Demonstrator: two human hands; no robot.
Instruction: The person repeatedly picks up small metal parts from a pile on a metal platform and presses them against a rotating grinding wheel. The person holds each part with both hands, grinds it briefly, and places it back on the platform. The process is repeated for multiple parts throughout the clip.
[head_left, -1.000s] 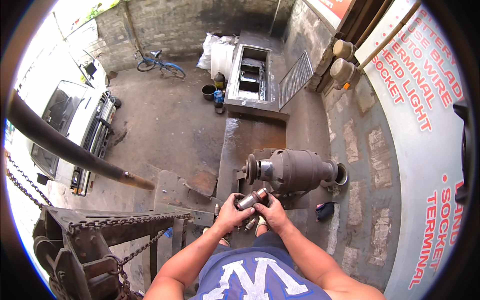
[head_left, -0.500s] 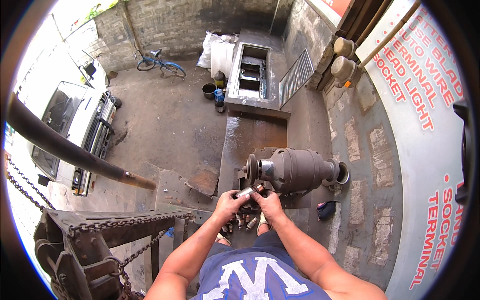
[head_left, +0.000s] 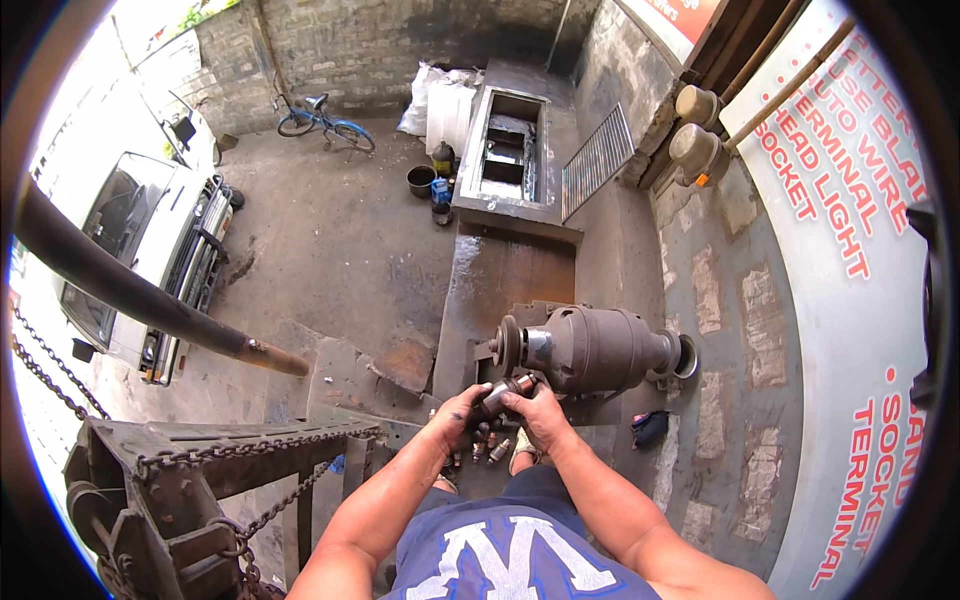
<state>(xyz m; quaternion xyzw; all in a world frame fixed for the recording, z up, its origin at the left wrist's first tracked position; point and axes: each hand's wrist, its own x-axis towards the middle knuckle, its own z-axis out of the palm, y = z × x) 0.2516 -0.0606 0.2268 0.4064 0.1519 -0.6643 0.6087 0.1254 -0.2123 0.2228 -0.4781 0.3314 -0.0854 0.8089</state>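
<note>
In front of the bench grinder, both my hands grip a cylindrical metal part (head_left: pixel 496 401). Its body is shiny silver with darker and copper-toned bands; its exact kind cannot be made out. My left hand (head_left: pixel 458 416) is closed on its left end, fingers partly hidden. My right hand (head_left: pixel 541 413) is wrapped round the right end, thumb on top. Just beyond it is the grinder's round wheel (head_left: pixel 507 343), on the shaft of a big brown motor (head_left: pixel 600 348). Several similar metal parts (head_left: pixel 498 449) lie on the ground between my feet.
A rusty steel frame with a chain (head_left: pixel 260 440) stands at the left, under a slanting pipe (head_left: pixel 150 300). Beyond the grinder is a concrete basin (head_left: pixel 500 205), with bottles and a black bucket (head_left: pixel 421 181) beside it. A dark pouch (head_left: pixel 650 428) lies at the right.
The cylindrical part has turned in my hands, showing more of its banded side. My right thumb now lies across it, and both hands have shifted slightly toward me.
</note>
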